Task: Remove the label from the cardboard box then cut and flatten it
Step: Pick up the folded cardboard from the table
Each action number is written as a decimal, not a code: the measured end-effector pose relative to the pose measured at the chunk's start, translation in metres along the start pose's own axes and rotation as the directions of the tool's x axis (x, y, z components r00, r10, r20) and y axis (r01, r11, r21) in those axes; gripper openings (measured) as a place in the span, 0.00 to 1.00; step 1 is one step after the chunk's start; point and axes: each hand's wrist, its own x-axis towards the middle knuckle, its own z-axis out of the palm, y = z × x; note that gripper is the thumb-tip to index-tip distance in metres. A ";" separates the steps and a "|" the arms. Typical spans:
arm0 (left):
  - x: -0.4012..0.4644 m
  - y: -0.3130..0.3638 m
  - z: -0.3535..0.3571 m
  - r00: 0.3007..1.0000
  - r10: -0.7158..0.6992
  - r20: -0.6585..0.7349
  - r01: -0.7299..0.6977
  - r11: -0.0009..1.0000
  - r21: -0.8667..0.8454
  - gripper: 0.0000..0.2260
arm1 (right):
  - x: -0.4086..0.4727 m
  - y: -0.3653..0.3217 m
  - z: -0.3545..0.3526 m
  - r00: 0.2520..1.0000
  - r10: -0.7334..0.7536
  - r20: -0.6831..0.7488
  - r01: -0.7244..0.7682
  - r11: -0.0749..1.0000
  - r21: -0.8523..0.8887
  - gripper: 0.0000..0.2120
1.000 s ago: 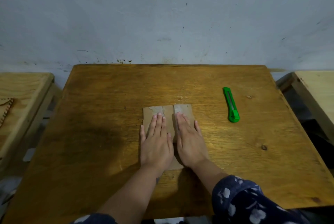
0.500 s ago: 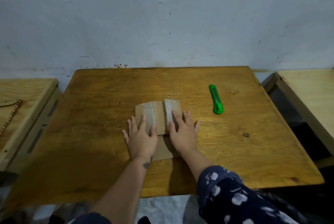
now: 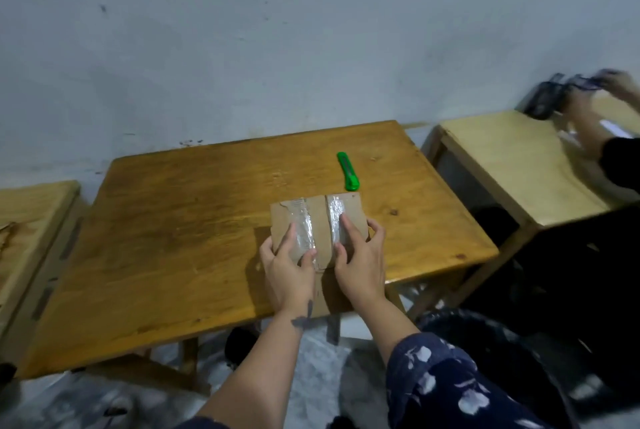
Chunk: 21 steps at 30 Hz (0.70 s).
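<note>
A flattened brown cardboard box (image 3: 320,220) with two strips of clear tape lies near the front edge of the wooden table (image 3: 180,238). My left hand (image 3: 289,269) grips its left side, thumb at the edge and fingers on top. My right hand (image 3: 362,259) grips the right side the same way. The far end of the cardboard is tilted up off the table. A green utility knife (image 3: 348,176) lies just beyond the cardboard, untouched.
A pale wooden table (image 3: 512,162) stands to the right, where another person's hands (image 3: 595,110) handle dark objects. Another wooden table (image 3: 31,217) is at the left. A grey wall rises behind. The floor below is grey and mottled.
My hands went from pressing flat on the cardboard to gripping its sides and lifting it toward the front edge. The camera has pulled back and turned right.
</note>
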 end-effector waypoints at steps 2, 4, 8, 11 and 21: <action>-0.023 0.005 0.017 0.997 0.042 0.066 -0.042 0.999 -0.008 0.24 | -0.015 0.016 -0.025 0.998 0.043 -0.048 -0.046 0.997 -0.055 0.25; -0.050 0.011 0.035 0.988 0.085 0.130 -0.085 0.996 -0.005 0.24 | -0.031 0.034 -0.051 0.990 0.098 -0.097 -0.107 0.990 -0.091 0.25; -0.099 0.025 0.075 0.952 0.171 0.255 -0.176 0.984 -0.003 0.24 | -0.059 0.076 -0.103 0.961 0.192 -0.201 -0.212 0.974 -0.083 0.24; -0.133 0.024 0.107 0.913 0.185 0.363 -0.198 0.980 -0.001 0.23 | -0.080 0.113 -0.133 0.929 0.286 -0.235 -0.306 0.950 -0.056 0.23; -0.232 -0.041 0.229 0.782 -0.120 0.612 -0.041 0.969 0.243 0.19 | -0.147 0.280 -0.190 0.745 0.660 0.092 -0.663 0.749 -0.001 0.18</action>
